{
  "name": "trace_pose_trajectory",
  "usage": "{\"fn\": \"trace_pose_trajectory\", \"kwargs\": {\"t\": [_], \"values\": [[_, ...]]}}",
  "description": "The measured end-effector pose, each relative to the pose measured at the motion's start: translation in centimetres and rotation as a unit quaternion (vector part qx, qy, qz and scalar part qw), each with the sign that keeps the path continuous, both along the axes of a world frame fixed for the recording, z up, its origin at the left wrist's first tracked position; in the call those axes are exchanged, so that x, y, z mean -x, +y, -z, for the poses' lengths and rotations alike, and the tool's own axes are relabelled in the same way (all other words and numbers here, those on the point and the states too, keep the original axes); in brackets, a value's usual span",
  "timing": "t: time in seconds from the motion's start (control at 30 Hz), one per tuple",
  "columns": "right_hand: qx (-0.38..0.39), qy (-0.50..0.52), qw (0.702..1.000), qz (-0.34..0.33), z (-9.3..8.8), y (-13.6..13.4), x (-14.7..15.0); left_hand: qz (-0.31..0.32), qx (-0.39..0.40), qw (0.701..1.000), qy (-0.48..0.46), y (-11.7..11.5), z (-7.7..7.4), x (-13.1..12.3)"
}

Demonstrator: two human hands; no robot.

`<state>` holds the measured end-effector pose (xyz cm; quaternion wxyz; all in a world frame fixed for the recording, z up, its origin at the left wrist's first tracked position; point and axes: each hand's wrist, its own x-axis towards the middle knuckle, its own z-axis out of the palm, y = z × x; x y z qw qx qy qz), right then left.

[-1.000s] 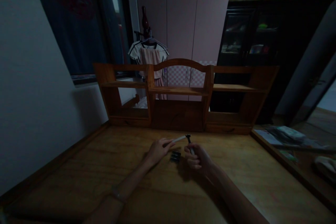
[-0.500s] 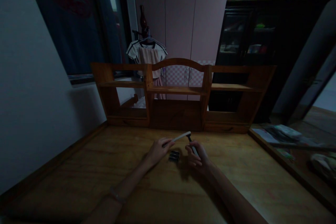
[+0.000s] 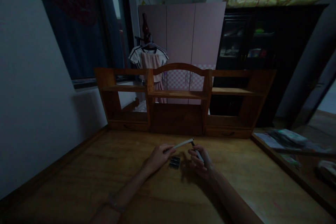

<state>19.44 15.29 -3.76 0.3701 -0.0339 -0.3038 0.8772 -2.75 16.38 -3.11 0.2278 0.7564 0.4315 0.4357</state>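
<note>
My left hand (image 3: 160, 155) is closed around one end of a slim white stick (image 3: 182, 144), which points to the right and slightly up. Its exact kind is too small and dark to make out. In the fingers of my right hand (image 3: 201, 161) is a razor (image 3: 198, 154) with a pale handle and a dark neck, its head up. The stick's far end meets the razor's head, or lies just in front of it. Between my hands, a small black case (image 3: 174, 162) with several dark pieces in it lies on the wooden table (image 3: 141, 196).
A wooden desktop shelf (image 3: 178, 94) with small drawers stands along the table's back edge. The wall (image 3: 52, 112) borders the left side. To the right, papers and packets (image 3: 286, 138) lie on a lower surface beyond the table's raised edge.
The whole view has shifted down a little as my head tilted. Both hands keep their grips; the razor has moved slightly right, with the stick's tip still at its head.
</note>
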Motion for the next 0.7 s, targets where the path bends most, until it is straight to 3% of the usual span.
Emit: {"fn": "trace_pose_trajectory", "kwargs": {"t": [0.13, 0.37, 0.7], "values": [[-0.004, 0.011, 1.000, 0.016, -0.2, 0.1, 0.0, -0.002, -0.011, 1.000, 0.010, 0.0, 0.1, -0.1], [0.005, -0.013, 1.000, -0.024, 0.1, 0.6, -0.6, -0.033, -0.034, 0.998, 0.045, 0.2, 0.1, 0.1], [-0.036, -0.038, 0.997, -0.051, -1.4, -0.2, -0.1, -0.025, -0.061, 0.998, -0.023, -0.7, -1.2, -0.3]]}}
